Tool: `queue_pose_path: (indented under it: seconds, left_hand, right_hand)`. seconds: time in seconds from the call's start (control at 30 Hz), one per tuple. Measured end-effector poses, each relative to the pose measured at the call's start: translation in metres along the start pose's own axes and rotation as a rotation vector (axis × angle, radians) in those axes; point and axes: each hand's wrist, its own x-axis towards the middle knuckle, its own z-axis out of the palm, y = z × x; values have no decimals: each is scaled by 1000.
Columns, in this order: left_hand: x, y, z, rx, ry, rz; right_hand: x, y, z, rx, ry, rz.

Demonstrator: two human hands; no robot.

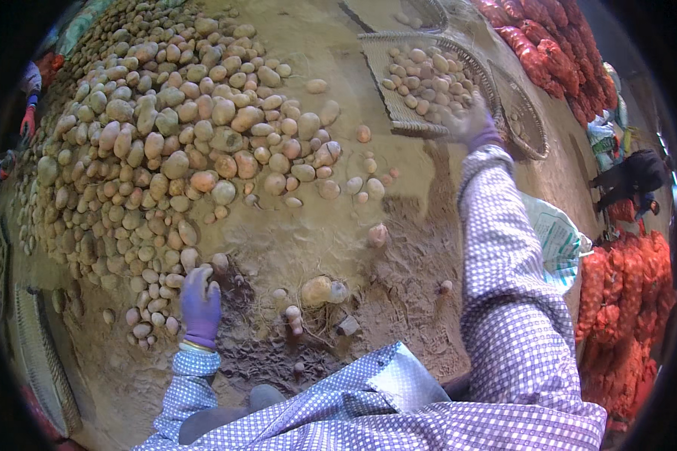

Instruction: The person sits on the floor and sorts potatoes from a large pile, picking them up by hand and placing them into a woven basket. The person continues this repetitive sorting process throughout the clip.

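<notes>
My left hand (201,309), in a purple glove with a dirty fingertip area, is low over the front edge of a large potato heap (172,132). Its fingers are spread, and their tips reach a potato (189,259); whether they touch it is hard to tell. Another potato (220,262) lies just beyond those fingers. At upper right, my right hand (469,123), gloved too, is stretched over the near rim of a woven scoop basket (416,128). Motion blurs its fingers, so I cannot see whether they hold anything. Several small potatoes (429,79) fill part of that basket.
Loose potatoes (316,291) and a stone (348,325) lie on the dirt floor. More baskets (522,113) stand upper right and a basket (45,361) lower left. Red mesh sacks (620,304) are stacked right, near a bent-over person (634,177). Another person's gloved hand (28,121) shows far left.
</notes>
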Motion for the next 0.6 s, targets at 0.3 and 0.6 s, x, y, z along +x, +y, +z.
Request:
queue_pose_path:
  seconds: [0.3,0.6]
  left_hand:
    - [69,82,62,248,-478,443]
    - [110,136,205,600,-409,-181]
  right_hand:
    - [-158,102,-231,-112,509,629]
    - [-141,196,-241,-1002,313,530]
